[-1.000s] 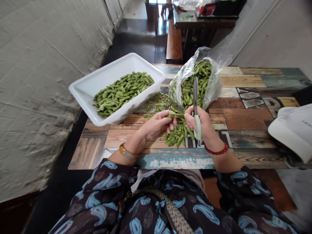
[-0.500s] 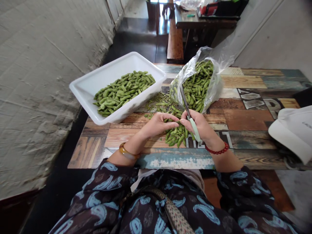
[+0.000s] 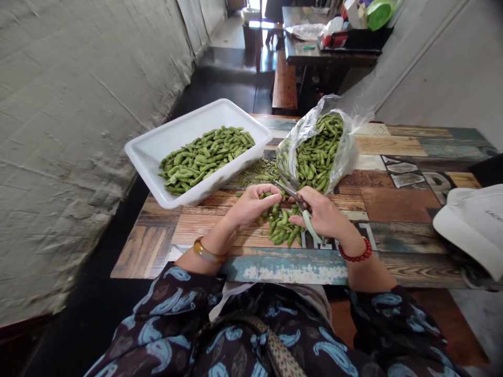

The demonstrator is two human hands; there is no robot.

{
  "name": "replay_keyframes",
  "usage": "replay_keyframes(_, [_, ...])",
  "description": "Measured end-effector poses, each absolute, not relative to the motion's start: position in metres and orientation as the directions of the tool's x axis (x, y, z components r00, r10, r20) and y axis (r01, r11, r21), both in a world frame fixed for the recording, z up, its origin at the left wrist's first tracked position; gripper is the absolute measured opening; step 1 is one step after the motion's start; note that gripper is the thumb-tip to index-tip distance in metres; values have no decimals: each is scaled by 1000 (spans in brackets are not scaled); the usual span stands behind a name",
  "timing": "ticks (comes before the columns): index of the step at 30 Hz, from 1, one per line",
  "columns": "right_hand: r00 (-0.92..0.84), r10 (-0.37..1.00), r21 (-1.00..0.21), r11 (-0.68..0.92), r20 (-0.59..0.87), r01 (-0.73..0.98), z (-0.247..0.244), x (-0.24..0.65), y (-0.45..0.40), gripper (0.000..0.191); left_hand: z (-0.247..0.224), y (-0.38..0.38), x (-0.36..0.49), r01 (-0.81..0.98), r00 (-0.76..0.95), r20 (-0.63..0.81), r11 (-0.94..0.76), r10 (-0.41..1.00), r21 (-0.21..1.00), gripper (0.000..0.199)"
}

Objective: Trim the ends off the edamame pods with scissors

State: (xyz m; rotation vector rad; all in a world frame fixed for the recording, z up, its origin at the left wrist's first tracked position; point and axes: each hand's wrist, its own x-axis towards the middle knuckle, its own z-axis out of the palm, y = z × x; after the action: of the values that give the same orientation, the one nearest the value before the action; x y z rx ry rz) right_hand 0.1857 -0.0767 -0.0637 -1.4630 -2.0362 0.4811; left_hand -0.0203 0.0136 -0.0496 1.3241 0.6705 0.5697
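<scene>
My left hand [image 3: 255,203] pinches a green pod between thumb and fingers, above a small pile of pods [image 3: 282,230] on the table. Scissors [image 3: 308,222] with pale green handles are in my right hand [image 3: 323,212], their blades pointing up and left toward my left fingertips. Behind my hands, a clear plastic bag [image 3: 348,159] lies open with many pods [image 3: 320,152] inside. A white tub [image 3: 147,149] at the left holds a heap of pods [image 3: 206,154]. Small trimmed bits [image 3: 259,172] are scattered between tub and bag.
A white cap [image 3: 471,217] rests at the right end of the patterned wooden table [image 3: 401,196]. A rough wall [image 3: 78,104] runs along the left. Beyond stand a bench [image 3: 285,84] and another table [image 3: 298,55] with a black tray of items.
The view has tilted up slightly. The scissors have swung from nearly upright to pointing left toward my left fingertips, and my right thumb has moved away from my left hand.
</scene>
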Motion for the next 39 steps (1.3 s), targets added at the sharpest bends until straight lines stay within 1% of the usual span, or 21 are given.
replay_keyframes(4, [-289,932,-570,363,220,737,-65,185,-77,33,-50,14,-20,12,706,-57,69,705,998,26])
replay_keyframes(11, [-305,933,-575,359,193,735,-66,186,-77,32,-47,16,-19,21,727,48,-92,685,996,20])
replay_keyframes(13, [-307,935,-574,352,178,740,-66,187,-77,28,-47,17,-20,34,729,48,-106,683,994,20])
replay_keyframes(16, [-310,936,-603,344,165,719,-66,187,-77,21,-48,17,-20,72,696,25,-104,717,992,19])
replay_keyframes(18, [-290,942,-632,330,171,701,-66,187,-77,17,-50,17,-20,72,664,-3,-60,747,996,21])
replay_keyframes(21, [-183,960,-666,278,211,692,-66,186,-76,16,-52,17,-19,-29,625,-88,135,775,990,25])
replay_keyframes(23, [-91,965,-682,240,247,691,-67,185,-75,18,-53,18,-18,-128,613,-143,276,777,953,29])
replay_keyframes(26, [-22,958,-681,220,287,698,-70,185,-74,21,-54,20,-18,-227,623,-182,399,761,889,35])
replay_keyframes(30, [-73,943,-630,274,326,727,-74,183,-73,22,-55,23,-19,-296,609,-215,471,763,831,38])
replay_keyframes(33, [-141,936,-541,304,323,784,-75,179,-76,26,-57,23,-18,-336,593,-224,491,774,804,39])
replay_keyframes(36, [-153,945,-457,277,289,845,-73,175,-78,31,-59,22,-16,-366,598,-208,495,774,788,39])
replay_keyframes(39, [-144,950,-421,255,277,871,-70,173,-80,30,-59,19,-14,-360,623,-195,499,758,788,38])
